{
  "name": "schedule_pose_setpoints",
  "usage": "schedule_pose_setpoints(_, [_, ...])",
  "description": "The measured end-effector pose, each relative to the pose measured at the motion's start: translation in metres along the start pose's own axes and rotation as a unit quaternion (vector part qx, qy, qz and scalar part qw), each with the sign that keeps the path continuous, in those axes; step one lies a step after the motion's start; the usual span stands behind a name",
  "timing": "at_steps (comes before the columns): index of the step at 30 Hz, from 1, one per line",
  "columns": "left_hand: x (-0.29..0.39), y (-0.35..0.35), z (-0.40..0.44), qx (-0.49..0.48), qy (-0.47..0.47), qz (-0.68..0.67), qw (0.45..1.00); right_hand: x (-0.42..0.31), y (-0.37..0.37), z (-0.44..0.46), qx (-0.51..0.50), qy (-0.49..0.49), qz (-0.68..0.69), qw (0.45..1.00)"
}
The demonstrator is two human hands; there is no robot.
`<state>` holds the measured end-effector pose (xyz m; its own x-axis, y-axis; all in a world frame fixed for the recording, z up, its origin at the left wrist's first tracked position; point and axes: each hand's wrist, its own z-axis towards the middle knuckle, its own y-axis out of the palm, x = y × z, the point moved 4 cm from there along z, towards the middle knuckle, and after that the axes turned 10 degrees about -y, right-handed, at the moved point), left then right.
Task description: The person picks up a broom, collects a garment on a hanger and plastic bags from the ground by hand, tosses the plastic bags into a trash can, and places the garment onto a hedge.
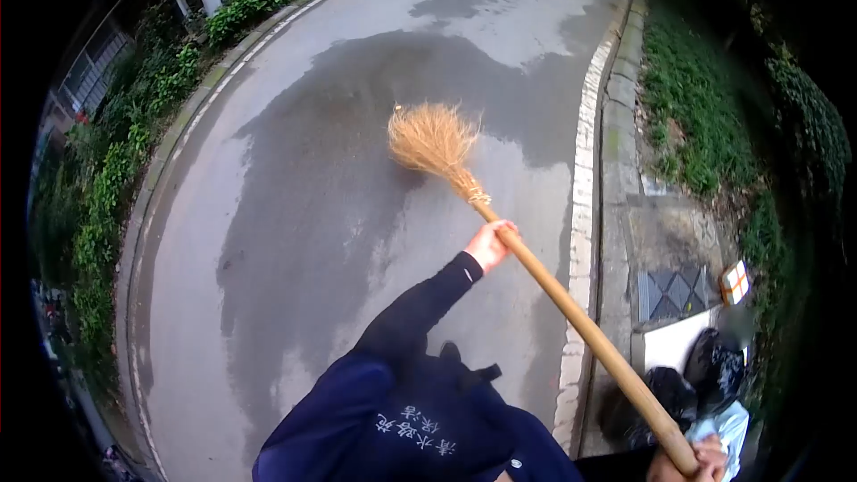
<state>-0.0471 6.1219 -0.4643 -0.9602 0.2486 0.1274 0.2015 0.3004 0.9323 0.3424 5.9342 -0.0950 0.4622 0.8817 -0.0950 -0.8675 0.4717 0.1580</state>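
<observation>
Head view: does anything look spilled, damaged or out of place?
A large, uneven dark patch on the road looks wet against the paler surface around it; what caused it isn't shown. The broom shows no visible damage.

**White Chinese lettering (417, 434) on a dark garment (446, 397)**

We can read two lines of white characters on the front of the clothing worn by the person with the camera. They stand roughly upside down in our view; turned upright, we read 清水路苑 as the longer line and 保洁 as the shorter one below it. A small white mark (469, 274) near the sleeve's cuff is too tiny for us to make out.
</observation>
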Motion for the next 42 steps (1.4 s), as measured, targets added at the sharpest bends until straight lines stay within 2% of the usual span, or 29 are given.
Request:
schedule_pose_setpoints(1, [0.033, -0.021, 0.022, 0.016, 0.036, 0.021, 0.999, 0.024, 0.033, -0.025, 0.029, -0.146, -0.064, 0.987])
schedule_pose_setpoints(2, [0.064, -0.045, 0.036, 0.031, 0.059, 0.009, 0.998, 0.049, 0.057, -0.05, 0.137, 0.14, 0.135, 0.971])
schedule_pose_setpoints(3, [0.092, -0.073, 0.043, 0.056, 0.072, -0.025, 0.996, 0.064, 0.1, -0.065, 0.062, 0.197, 0.156, 0.966])
schedule_pose_setpoints(4, [0.12, -0.093, 0.043, 0.067, 0.083, -0.035, 0.994, 0.076, 0.152, -0.071, 0.105, 0.194, 0.16, 0.962])
schedule_pose_setpoints(5, [0.139, -0.116, 0.039, 0.135, 0.102, -0.071, 0.983, 0.117, 0.169, -0.098, 0.111, 0.317, 0.191, 0.922])
schedule_pose_setpoints(6, [0.158, -0.173, 0.055, 0.117, 0.103, -0.13, 0.979, 0.159, 0.195, -0.115, 0.112, 0.352, 0.226, 0.901])
schedule_pose_setpoints(7, [0.165, -0.156, 0.045, 0.305, 0.126, -0.152, 0.932, 0.202, 0.222, -0.133, 0.077, 0.385, 0.237, 0.889])
schedule_pose_setpoints(8, [0.173, -0.161, 0.05, 0.362, 0.082, -0.209, 0.905, 0.259, 0.225, -0.158, 0.104, 0.463, 0.223, 0.852])
schedule_pose_setpoints(9, [0.177, -0.128, 0.05, 0.381, 0.085, -0.192, 0.9, 0.313, 0.223, -0.189, 0.149, 0.544, 0.187, 0.804])
schedule_pose_setpoints(12, [0.225, -0.116, 0.086, 0.329, 0.05, -0.204, 0.921, 0.422, 0.257, -0.242, 0.154, 0.592, 0.284, 0.739])
schedule_pose_setpoints(16, [0.35, -0.018, 0.175, 0.273, 0.119, -0.242, 0.924, 0.456, 0.393, -0.192, 0.135, 0.574, 0.304, 0.748])
schedule_pose_setpoints(17, [0.378, 0.011, 0.207, 0.281, 0.107, -0.231, 0.925, 0.464, 0.416, -0.156, 0.064, 0.467, 0.19, 0.861])
schedule_pose_setpoints(18, [0.395, 0.037, 0.243, 0.235, 0.092, -0.209, 0.945, 0.473, 0.434, -0.115, 0.029, 0.413, 0.195, 0.889])
schedule_pose_setpoints(20, [0.421, 0.095, 0.315, 0.112, 0.022, -0.236, 0.965, 0.479, 0.474, -0.032, -0.025, 0.394, 0.227, 0.89])
schedule_pose_setpoints(22, [0.443, 0.159, 0.368, 0.034, -0.026, -0.243, 0.969, 0.495, 0.517, 0.027, -0.159, 0.486, 0.373, 0.774])
schedule_pose_setpoints(23, [0.451, 0.17, 0.404, 0.01, -0.047, -0.259, 0.965, 0.477, 0.565, 0.054, -0.125, 0.179, 0.287, 0.933])
schedule_pose_setpoints(24, [0.461, 0.184, 0.429, -0.016, -0.065, -0.271, 0.96, 0.447, 0.606, 0.065, -0.069, -0.149, 0.165, 0.972])
schedule_pose_setpoints(26, [0.481, 0.185, 0.482, -0.02, -0.083, -0.288, 0.954, 0.459, 0.682, 0.069, -0.025, 0.043, 0.323, 0.945])
schedule_pose_setpoints(29, [0.502, 0.144, 0.544, 0.002, -0.053, -0.254, 0.966, 0.551, 0.778, 0.033, -0.034, 0.093, 0.304, 0.948])
schedule_pose_setpoints(31, [0.513, 0.093, 0.553, 0.046, -0.037, -0.203, 0.977, 0.64, 0.842, -0.031, -0.101, -0.078, 0.14, 0.982])
schedule_pose_setpoints(33, [0.544, 0.06, 0.521, 0.217, 0.051, -0.119, 0.967, 0.717, 0.891, -0.107, -0.152, 0.096, 0.107, 0.978])
schedule_pose_setpoints(34, [0.559, 0.022, 0.508, 0.253, 0.128, -0.147, 0.948, 0.749, 0.919, -0.158, -0.138, 0.239, 0.153, 0.949])
schedule_pose_setpoints(35, [0.579, -0.003, 0.488, 0.273, 0.155, -0.111, 0.943, 0.765, 0.952, -0.222, -0.094, 0.405, 0.247, 0.875])
schedule_pose_setpoints(36, [0.594, -0.045, 0.468, 0.328, 0.215, -0.172, 0.904, 0.772, 0.987, -0.279, -0.067, 0.53, 0.315, 0.784])
schedule_pose_setpoints(38, [0.614, -0.125, 0.406, 0.398, 0.291, -0.193, 0.848, 0.779, 1.045, -0.349, -0.062, 0.69, 0.362, 0.624])
schedule_pose_setpoints(39, [0.612, -0.191, 0.36, 0.465, 0.38, -0.245, 0.761, 0.784, 1.074, -0.362, -0.088, 0.735, 0.359, 0.569])
schedule_pose_setpoints(40, [0.615, -0.122, 0.337, 0.485, 0.436, -0.243, 0.718, 0.788, 1.094, -0.371, -0.119, 0.778, 0.347, 0.51])
schedule_pose_setpoints(41, [0.611, -0.08, 0.327, 0.586, 0.483, -0.218, 0.614, 0.795, 1.121, -0.374, -0.145, 0.788, 0.375, 0.466])
schedule_pose_setpoints(42, [0.612, -0.047, 0.326, 0.586, 0.539, -0.205, 0.57, 0.805, 1.151, -0.377, -0.172, 0.793, 0.404, 0.422])
